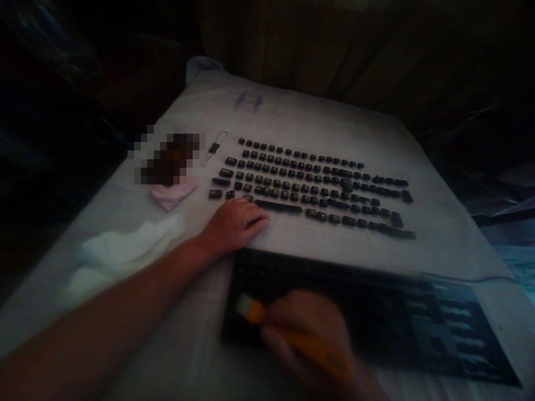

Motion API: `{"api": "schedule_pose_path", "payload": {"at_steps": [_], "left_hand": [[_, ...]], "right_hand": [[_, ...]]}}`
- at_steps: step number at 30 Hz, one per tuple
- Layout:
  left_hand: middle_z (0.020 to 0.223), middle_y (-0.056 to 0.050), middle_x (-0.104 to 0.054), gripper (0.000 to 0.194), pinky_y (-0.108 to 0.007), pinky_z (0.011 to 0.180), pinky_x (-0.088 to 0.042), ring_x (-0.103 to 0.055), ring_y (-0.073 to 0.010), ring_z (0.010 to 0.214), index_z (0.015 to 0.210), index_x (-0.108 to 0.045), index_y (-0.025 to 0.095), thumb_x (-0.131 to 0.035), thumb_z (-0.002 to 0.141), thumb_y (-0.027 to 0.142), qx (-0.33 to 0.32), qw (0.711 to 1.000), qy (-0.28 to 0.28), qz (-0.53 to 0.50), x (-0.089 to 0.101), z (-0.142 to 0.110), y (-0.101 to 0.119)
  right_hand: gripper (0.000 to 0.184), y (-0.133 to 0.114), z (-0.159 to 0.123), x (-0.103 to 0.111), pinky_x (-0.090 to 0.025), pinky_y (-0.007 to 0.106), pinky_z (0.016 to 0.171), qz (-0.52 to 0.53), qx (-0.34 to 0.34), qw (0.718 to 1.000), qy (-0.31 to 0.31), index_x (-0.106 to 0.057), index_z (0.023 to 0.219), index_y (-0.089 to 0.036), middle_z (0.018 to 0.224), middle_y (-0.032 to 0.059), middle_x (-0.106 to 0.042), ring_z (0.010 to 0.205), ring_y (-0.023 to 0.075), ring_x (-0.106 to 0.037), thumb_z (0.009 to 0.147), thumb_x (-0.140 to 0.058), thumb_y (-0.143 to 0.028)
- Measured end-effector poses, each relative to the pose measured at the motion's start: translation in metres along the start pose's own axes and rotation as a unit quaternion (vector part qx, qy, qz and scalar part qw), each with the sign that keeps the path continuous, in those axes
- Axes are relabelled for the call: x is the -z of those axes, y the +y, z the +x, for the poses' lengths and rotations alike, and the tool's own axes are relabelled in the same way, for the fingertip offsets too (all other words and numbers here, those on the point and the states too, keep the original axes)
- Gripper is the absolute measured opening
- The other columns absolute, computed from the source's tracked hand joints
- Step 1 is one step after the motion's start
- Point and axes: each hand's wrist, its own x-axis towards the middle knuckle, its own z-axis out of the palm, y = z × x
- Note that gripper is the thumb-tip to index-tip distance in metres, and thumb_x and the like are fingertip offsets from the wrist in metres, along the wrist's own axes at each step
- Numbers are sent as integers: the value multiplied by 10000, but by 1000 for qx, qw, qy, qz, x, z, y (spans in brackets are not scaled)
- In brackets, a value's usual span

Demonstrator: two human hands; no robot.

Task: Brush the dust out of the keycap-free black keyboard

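My right hand point(309, 328) grips a brush point(256, 312) with an orange handle and pale bristles, blurred by motion. The bristles are over the left part of a black keyboard base point(376, 317), whose keycaps are off in at least its right part. On the cloth just beyond the keyboard rests my left hand point(234, 225), loosely bent with thumb and fingers apart and nothing visible in it. Its fingertips are beside the loose space bar point(278, 206) and bottom-row keycaps. Loose black keycaps point(288, 172) lie in several rows, laid out like a keyboard.
A whitish cloth point(129, 242) lies crumpled at the left, by a pink cloth point(173, 194) and a pixelated item point(169, 159). A small wire keycap puller point(214, 147) lies beside the rows. The keyboard's cable point(468, 278) runs right. Pale cloth point(309, 111) covers the table.
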Motion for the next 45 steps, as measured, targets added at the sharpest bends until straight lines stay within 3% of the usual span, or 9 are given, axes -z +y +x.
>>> {"api": "schedule_pose_path", "payload": {"at_steps": [12,20,28,35,45], "left_hand": [[846,-35,-768,254,-347,735,-458,-652,-193,802,951,-739,203,-523,976,334,7,1000,1,-3,0,0,1],[836,-33,-767,259,-340,721,-451,-652,-191,792,940,-737,198,-519,979,332,0,1000,4,0,0,1,0],[849,-30,-773,255,-343,733,-460,-654,-189,800,945,-738,206,-519,977,332,3,1000,2,-2,-1,0,-1],[854,-36,-774,260,-350,728,-459,-654,-194,802,947,-739,208,-517,977,338,6,1000,4,-8,-1,-1,-1],[856,-33,-773,249,-342,737,-460,-657,-192,802,951,-735,203,-523,978,331,5,1000,1,-3,1,0,0]], "right_hand": [[222,-3,-3,2,-597,222,650,61,-23,998,-23,-686,906,-206,730,-13,-762,602,113,-711,1024,-544,-328],[354,-6,-1,2,-588,204,619,59,-19,998,-16,-687,854,-215,684,-17,-755,563,111,-708,1060,-464,-397],[237,-7,2,12,-579,207,583,22,-13,1000,-4,-680,827,-217,647,-28,-739,520,110,-684,1001,-550,-311],[355,-4,1,4,-574,207,561,-1,-4,1000,5,-677,802,-204,620,-14,-717,502,108,-667,1053,-474,-352],[338,-2,-2,1,-586,209,620,30,-18,999,-21,-687,832,-201,658,-8,-730,550,111,-687,1056,-485,-355]]}}
